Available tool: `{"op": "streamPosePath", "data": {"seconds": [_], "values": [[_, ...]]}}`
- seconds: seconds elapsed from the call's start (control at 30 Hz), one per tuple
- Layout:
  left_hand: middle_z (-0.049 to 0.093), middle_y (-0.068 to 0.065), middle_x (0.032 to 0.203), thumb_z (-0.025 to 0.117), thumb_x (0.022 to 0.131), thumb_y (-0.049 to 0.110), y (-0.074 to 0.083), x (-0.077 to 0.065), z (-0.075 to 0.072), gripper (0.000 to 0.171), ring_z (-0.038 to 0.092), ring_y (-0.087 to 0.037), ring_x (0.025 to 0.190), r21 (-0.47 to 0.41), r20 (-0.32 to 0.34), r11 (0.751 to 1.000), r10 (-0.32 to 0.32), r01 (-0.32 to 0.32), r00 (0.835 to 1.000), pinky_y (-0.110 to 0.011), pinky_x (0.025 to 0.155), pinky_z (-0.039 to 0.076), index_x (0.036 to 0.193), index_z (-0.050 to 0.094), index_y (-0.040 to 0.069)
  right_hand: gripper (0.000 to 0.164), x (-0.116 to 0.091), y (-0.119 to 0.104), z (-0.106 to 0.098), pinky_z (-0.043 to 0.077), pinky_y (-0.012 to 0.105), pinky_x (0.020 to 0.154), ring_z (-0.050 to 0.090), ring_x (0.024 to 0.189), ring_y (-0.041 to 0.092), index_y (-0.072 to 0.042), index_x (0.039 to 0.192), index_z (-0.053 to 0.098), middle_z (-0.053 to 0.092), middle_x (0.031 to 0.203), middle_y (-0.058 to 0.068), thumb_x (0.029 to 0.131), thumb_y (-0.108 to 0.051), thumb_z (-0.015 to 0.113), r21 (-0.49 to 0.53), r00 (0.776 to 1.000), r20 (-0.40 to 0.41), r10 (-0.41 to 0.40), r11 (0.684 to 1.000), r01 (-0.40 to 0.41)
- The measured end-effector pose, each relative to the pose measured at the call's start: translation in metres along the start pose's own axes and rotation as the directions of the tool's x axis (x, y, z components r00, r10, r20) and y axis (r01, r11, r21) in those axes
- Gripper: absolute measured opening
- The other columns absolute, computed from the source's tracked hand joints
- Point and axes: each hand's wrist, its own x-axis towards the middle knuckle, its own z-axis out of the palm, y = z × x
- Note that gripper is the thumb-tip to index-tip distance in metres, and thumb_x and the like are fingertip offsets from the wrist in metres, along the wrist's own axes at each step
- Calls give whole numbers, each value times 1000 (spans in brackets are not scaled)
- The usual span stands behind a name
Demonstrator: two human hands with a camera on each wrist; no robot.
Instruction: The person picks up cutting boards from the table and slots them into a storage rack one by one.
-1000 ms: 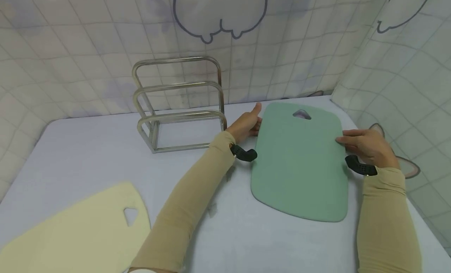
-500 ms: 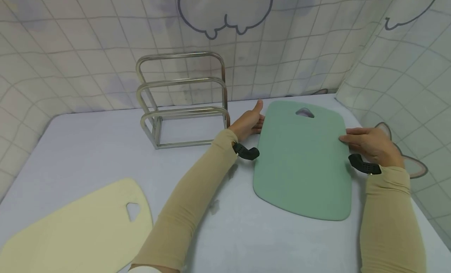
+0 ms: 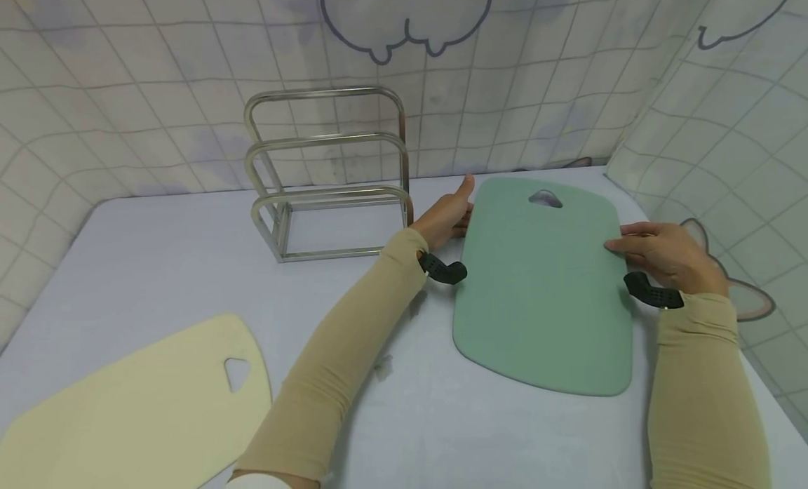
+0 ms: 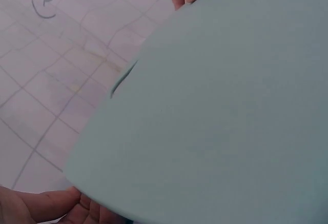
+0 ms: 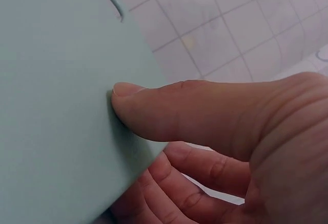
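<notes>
A green cutting board (image 3: 543, 285) with a handle slot at its far end lies between my hands at the right of the table. My right hand (image 3: 672, 256) pinches its right edge, thumb on the upper face and fingers underneath, as the right wrist view shows. At the left edge, my left hand (image 3: 445, 217) rests its fingers against the board, partly hidden beneath it, with the thumb pointing up beside the edge. In the left wrist view the left thumb (image 4: 48, 203) is near the board's corner. Whether the board touches the table all over, I cannot tell.
A metal rack (image 3: 328, 194) with three upright loops stands at the back, just left of my left hand. A pale yellow cutting board (image 3: 139, 412) lies at the front left. Grid-patterned cloth walls (image 3: 189, 89) rise behind and to the right of the white table (image 3: 158, 264).
The head view has shifted slightly, so the rack and boards sit a little further up and right. Both hands keep nearly the same hold on the green cutting board.
</notes>
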Motion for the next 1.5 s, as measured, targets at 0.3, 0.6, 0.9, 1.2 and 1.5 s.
{"op": "streamPosePath", "data": {"seconds": [0.3, 0.6, 0.9, 1.2, 1.5], "values": [[57, -9, 120, 27, 106, 66, 0, -1, 1, 82, 56, -18, 105, -8, 3, 1000, 2, -2, 1000, -32, 107, 49, 143, 50, -3, 94, -1, -2, -1, 50, 8, 80, 55, 90, -16, 4, 160, 25, 50, 103, -31, 98, -53, 66, -15, 1000, 9, -4, 1000, 4], [58, -11, 124, 32, 106, 63, 2, -2, 0, 78, 57, -18, 107, -51, -1, 999, -18, 18, 1000, -33, 108, 50, 144, 50, -3, 94, -3, -2, 0, 50, 8, 80, 54, 91, -16, 4, 160, 26, 51, 105, -29, 97, -53, 66, -20, 1000, 0, -13, 1000, 13], [51, -1, 129, 50, 108, 44, 0, 0, 1, 50, 51, -14, 113, 41, -33, 999, -24, 25, 999, -31, 109, 47, 136, 49, 3, 90, -7, -8, 1, 51, 8, 80, 57, 90, -17, 3, 160, 26, 53, 97, -35, 98, -49, 67, 22, 1000, -5, -18, 1000, 18], [45, -4, 152, 53, 107, 32, 2, 0, 0, 53, 48, -16, 126, 66, -75, 997, -37, 41, 997, -34, 118, 44, 150, 44, 3, 76, 1, -1, 0, 54, 15, 73, 67, 91, -6, -8, 158, 27, 65, 97, -29, 100, -38, 67, 197, 998, 46, -44, 980, 34], [44, -4, 155, 54, 107, 35, 3, -2, 1, 61, 50, -16, 121, 98, -68, 993, -65, 71, 996, -39, 117, 47, 158, 37, 6, 83, 0, 3, -1, 50, 16, 61, 68, 95, -6, -9, 159, 23, 67, 99, -28, 99, -46, 67, 178, 996, 53, -67, 982, 57]]}}
